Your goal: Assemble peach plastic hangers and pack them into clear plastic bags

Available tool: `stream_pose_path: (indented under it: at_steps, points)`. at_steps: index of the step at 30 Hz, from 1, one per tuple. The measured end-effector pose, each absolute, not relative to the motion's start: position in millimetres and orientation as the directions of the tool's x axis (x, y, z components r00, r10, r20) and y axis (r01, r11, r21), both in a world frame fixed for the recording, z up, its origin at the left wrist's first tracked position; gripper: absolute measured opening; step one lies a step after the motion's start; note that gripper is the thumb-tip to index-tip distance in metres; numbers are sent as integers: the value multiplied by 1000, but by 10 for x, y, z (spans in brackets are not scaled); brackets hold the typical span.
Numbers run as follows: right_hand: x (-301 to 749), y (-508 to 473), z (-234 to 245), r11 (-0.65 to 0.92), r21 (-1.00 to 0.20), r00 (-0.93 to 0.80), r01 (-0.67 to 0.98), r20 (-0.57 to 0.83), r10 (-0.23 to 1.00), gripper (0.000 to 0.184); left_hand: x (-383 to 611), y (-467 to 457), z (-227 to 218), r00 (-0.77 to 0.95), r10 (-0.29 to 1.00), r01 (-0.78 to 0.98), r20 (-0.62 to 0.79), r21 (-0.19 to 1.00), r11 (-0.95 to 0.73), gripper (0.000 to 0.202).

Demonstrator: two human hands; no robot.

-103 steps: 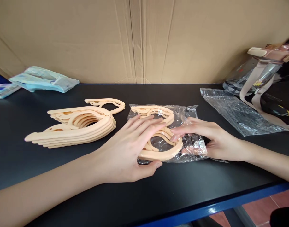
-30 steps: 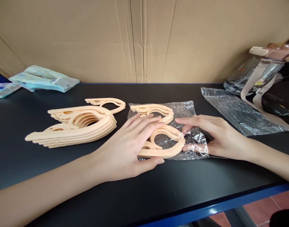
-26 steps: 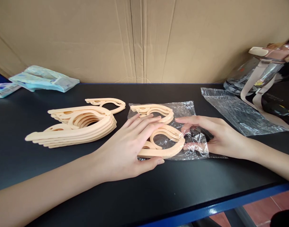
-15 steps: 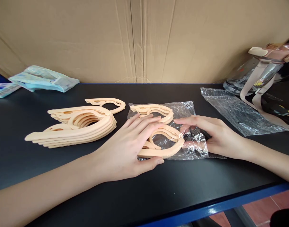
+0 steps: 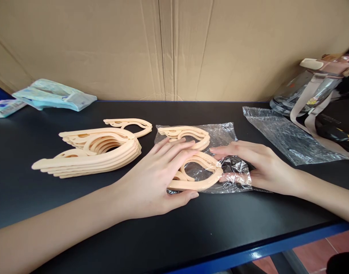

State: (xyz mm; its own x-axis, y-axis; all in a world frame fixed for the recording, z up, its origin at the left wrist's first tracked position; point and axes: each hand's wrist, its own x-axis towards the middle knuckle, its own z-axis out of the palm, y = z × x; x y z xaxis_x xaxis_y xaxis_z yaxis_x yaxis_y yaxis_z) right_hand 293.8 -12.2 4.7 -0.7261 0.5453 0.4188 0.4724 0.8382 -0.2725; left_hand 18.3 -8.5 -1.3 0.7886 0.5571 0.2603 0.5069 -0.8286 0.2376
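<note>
While the left hand [image 5: 147, 179] lies flat over the hangers [image 5: 203, 185] in the clear bag [image 5: 221, 131] on the desk [image 5: 197, 232], its thumb apart from the fingers, the right hand [image 5: 260, 163] curves round the bag's right end, thumb and forefinger parted; whether it pinches the plastic I cannot tell. Leftward sits a cream stack [image 5: 106, 164], a smaller piece [image 5: 144, 131] just behind.

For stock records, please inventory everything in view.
Stacked hangers: several, peach, left
Far hangers: count unclear, peach, behind stack
Central hangers: count unclear, peach, centre
Crumpled bag: one, clear, centre
Flat bag: one, clear, right
Bottle: one, clear, pinkish, right
Packets: two, bluish-white, back left
Cardboard: count unclear, brown, back
Tabletop: one, black, blue-edged, beneath
Floor: one, red, lower right
Dark items: count unclear, black, right
Left hand: one, over central hangers
Right hand: one, at crumpled bag
</note>
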Motion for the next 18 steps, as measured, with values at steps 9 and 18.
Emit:
stream_pose_path:
  at_steps: [9, 18]
  points:
    - [2933, -127, 77, 823, -272, -715, 499, 408, 568, 56, 192, -91, 12, 786, 568, 506, 246, 273, -818, 56]
    - [3189, 11, 192, 674, -320, -506, 666, 470, 723, 55, 191, -91, 14, 784, 574, 509, 237, 283, -813, 53]
